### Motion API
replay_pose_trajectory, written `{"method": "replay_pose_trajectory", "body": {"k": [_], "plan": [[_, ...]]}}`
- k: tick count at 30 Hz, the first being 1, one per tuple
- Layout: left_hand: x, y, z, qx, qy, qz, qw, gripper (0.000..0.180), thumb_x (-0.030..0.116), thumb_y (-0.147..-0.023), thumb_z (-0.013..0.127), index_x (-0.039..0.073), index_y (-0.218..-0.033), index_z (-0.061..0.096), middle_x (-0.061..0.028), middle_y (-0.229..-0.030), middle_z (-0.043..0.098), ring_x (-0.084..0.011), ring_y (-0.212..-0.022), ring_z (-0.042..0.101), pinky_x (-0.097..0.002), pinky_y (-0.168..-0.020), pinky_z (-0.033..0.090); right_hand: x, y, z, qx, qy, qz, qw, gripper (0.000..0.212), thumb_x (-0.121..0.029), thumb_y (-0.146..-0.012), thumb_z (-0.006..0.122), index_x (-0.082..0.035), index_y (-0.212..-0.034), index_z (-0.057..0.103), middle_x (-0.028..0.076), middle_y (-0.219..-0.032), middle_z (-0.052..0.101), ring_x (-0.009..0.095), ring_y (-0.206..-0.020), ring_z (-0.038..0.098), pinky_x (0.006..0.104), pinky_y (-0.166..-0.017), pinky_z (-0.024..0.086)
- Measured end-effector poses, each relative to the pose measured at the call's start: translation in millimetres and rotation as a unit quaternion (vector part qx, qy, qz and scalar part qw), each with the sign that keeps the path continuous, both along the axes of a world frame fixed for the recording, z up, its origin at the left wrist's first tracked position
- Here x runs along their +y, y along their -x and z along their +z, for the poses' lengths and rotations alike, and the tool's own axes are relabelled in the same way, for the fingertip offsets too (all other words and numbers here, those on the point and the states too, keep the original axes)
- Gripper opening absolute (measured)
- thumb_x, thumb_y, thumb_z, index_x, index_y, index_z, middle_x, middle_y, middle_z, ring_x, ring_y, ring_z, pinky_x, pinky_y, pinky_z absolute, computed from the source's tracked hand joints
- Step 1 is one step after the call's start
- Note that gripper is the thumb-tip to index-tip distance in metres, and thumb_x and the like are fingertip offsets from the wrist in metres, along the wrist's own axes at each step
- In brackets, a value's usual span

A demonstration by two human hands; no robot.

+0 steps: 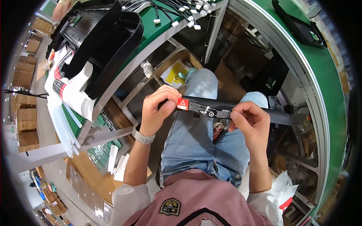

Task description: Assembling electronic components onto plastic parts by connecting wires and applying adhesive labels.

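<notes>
A long black warning label (200,109) with a red end is stretched level above my thighs. My left hand (158,109) pinches its red end between thumb and fingers. At the other end, my right hand (253,121) pinches the label the same way. Just behind the label, a long black plastic part (279,116) lies across my knees and sticks out past my right hand. Whether the label touches that part or hangs just in front of it, I cannot tell.
Black plastic housings (117,41) and white label sheets (81,81) lie on the green bench at left. Cables with white connectors (190,19) spread over its far end. Another black part (301,28) rests on the right bench. An open carton (192,60) stands beyond my knees.
</notes>
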State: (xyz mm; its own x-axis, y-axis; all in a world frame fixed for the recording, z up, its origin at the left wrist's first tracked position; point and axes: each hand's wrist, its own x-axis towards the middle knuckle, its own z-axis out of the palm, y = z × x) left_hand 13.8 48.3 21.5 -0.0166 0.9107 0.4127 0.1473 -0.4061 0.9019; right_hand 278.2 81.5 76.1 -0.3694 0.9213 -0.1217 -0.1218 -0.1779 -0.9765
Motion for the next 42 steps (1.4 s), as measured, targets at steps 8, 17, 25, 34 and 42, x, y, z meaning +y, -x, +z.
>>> {"method": "replay_pose_trajectory", "body": {"k": [8,17,25,34,42], "plan": [[-11,1,-6,0.011,0.02,0.078,0.997,0.013,-0.002,-0.081,0.067,-0.002,-0.072,0.058,-0.0082,-0.088,0.058,-0.0196,-0.085,0.059,-0.0294,-0.078,0.047,2,27,-10,-0.196,-0.029,-0.026,0.98,0.009,-0.002,-0.084,0.072,0.001,-0.082,0.064,0.002,-0.065,0.064,0.005,-0.054,0.058,0.0199,-0.049,0.045],[-16,2,-6,0.112,0.061,0.137,0.982,0.018,-0.002,-0.075,0.069,-0.001,-0.068,0.052,-0.0105,-0.093,0.055,-0.0196,-0.086,0.059,-0.0283,-0.078,0.048,4,35,-13,-0.292,-0.087,0.011,0.952,0.01,-0.003,-0.086,0.07,0.002,-0.082,0.064,0.0,-0.063,0.062,0.002,-0.049,0.052,0.0175,-0.044,0.037],[-21,1,-10,0.128,0.065,0.139,0.98,0.018,-0.005,-0.07,0.068,-0.001,-0.066,0.051,-0.0107,-0.092,0.055,-0.0193,-0.084,0.06,-0.0273,-0.074,0.049,-2,37,-13,-0.296,-0.025,-0.005,0.955,0.009,-0.002,-0.08,0.074,0.001,-0.077,0.065,0.003,-0.062,0.064,0.005,-0.052,0.058,0.0192,-0.048,0.042],[-22,3,-7,0.143,0.059,0.13,0.979,0.019,-0.007,-0.067,0.067,0.0,-0.066,0.049,-0.011,-0.092,0.055,-0.0181,-0.08,0.06,-0.0246,-0.069,0.048,-4,36,-12,-0.285,-0.006,0.013,0.958,0.009,-0.002,-0.083,0.071,0.002,-0.079,0.064,0.004,-0.064,0.066,0.003,-0.048,0.055,0.0176,-0.044,0.039],[-18,7,-18,0.117,0.034,0.109,0.987,0.03,-0.004,-0.065,0.07,0.002,-0.059,0.041,-0.011,-0.094,0.056,-0.0207,-0.085,0.061,-0.0272,-0.073,0.048,-4,34,-14,-0.282,-0.017,0.018,0.959,0.01,-0.002,-0.085,0.07,0.003,-0.081,0.063,0.005,-0.066,0.068,0.002,-0.047,0.052,0.0166,-0.042,0.037]]}}
